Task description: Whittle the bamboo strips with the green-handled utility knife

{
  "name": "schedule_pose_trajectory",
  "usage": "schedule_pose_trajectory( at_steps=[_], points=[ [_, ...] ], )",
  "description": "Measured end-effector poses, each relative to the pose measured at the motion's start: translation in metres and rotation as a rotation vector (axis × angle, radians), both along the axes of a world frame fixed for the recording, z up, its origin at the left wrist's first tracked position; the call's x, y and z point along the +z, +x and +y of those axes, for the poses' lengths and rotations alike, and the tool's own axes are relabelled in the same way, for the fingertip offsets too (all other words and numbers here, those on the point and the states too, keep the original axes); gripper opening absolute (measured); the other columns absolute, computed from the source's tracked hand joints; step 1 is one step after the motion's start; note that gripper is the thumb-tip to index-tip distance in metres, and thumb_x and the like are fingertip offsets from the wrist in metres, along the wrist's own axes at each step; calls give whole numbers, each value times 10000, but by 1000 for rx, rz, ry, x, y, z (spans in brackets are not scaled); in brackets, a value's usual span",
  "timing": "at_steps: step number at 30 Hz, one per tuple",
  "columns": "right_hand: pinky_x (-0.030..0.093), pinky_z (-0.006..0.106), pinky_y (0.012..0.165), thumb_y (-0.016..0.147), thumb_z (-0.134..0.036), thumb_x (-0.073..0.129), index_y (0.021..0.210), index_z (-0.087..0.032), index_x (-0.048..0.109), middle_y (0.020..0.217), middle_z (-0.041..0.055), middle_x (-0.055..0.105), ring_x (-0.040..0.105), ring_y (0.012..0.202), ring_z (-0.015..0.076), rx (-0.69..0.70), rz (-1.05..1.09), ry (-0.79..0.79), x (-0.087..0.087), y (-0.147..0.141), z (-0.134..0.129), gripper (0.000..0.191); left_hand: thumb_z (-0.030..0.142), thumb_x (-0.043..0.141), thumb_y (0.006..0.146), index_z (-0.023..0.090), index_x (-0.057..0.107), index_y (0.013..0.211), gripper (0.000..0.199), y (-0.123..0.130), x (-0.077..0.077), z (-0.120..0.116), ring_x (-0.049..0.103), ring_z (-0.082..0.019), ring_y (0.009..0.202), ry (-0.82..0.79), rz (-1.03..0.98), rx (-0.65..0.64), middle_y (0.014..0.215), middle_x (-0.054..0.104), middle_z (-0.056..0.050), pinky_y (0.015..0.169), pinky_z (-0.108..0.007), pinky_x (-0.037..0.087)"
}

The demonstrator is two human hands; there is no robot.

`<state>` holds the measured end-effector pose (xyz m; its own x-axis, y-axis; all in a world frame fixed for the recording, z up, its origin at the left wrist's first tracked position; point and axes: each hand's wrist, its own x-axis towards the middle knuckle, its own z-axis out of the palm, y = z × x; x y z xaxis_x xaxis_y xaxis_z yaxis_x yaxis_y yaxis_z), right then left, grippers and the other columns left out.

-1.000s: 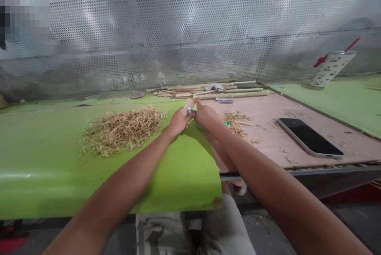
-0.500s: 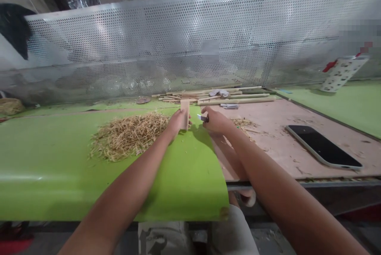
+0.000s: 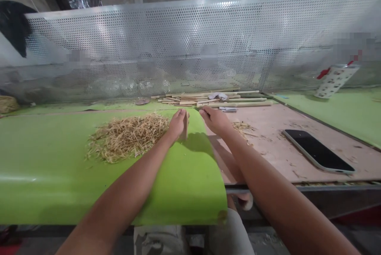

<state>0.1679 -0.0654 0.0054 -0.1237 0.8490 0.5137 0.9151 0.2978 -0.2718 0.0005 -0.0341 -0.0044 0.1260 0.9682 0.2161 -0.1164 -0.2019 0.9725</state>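
Note:
My left hand is closed around a flat, light wooden piece, turned nearly edge-on above the green sheet. To its right, my right hand is closed, its fingertips pointing toward the wooden piece with a gap between. The small knife seen in that hand a moment earlier is hidden by the fingers in this view. A heap of thin straw-coloured shavings lies on the green sheet, just left of my left hand.
Several bamboo strips lie behind my hands, before a perforated metal screen. At right, a phone and loose scraps rest on the brownish board. Farther right stands a patterned tumbler.
The wooden piece in my left hand has turned from showing its broad face to nearly edge-on. My right hand has rotated, and the knife blade no longer shows. The view has shifted slightly.

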Motion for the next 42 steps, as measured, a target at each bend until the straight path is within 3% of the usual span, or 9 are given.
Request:
schedule_pose_trajectory(
  at_steps=[3,7,15,21,27,33,42],
  points=[
    [237,257,516,964,-436,231,913,-200,596,683,57,618,523,598,195,61,-25,30,-1,-7,1,437,415,435,910,177,562,726,326,4,-4,1,497,-95,499,12,156,-77,600,545,-9,502,-238,403],
    [236,262,534,962,-426,240,914,-198,594,716,65,628,536,637,201,80,-41,19,-3,-11,3,424,463,459,886,172,555,728,345,5,-10,6,504,-84,513,65,106,-135,623,558,-5,524,-232,412],
    [236,259,532,961,-431,217,906,-199,586,683,53,602,510,608,194,106,-26,8,-3,-10,2,439,490,457,878,170,582,740,370,2,-15,9,503,-93,511,69,132,-127,599,561,-7,530,-240,408],
    [222,257,521,954,-436,244,852,-205,571,629,34,554,466,562,180,128,10,2,-2,-11,0,413,471,521,851,177,586,765,313,3,-23,18,504,-89,525,57,38,-144,637,572,-7,525,-234,409],
    [203,267,516,950,-437,262,787,-205,539,583,14,498,397,519,159,169,28,-7,-2,-11,1,396,420,471,890,180,592,779,290,3,-16,10,508,-94,541,26,103,-134,645,568,-13,543,-242,421],
    [205,269,516,956,-418,283,761,-190,552,611,25,528,406,531,146,193,2,-57,3,-9,0,403,425,572,832,173,597,829,253,5,-15,9,502,-92,549,-33,-49,-146,642,558,-4,550,-239,412],
    [235,260,521,974,-413,275,914,-177,638,734,72,651,501,579,149,171,-230,-235,4,-17,-11,437,469,460,884,176,518,635,389,2,-14,8,431,-105,606,195,-5,-228,645,473,-2,649,-245,396]
  ],
)
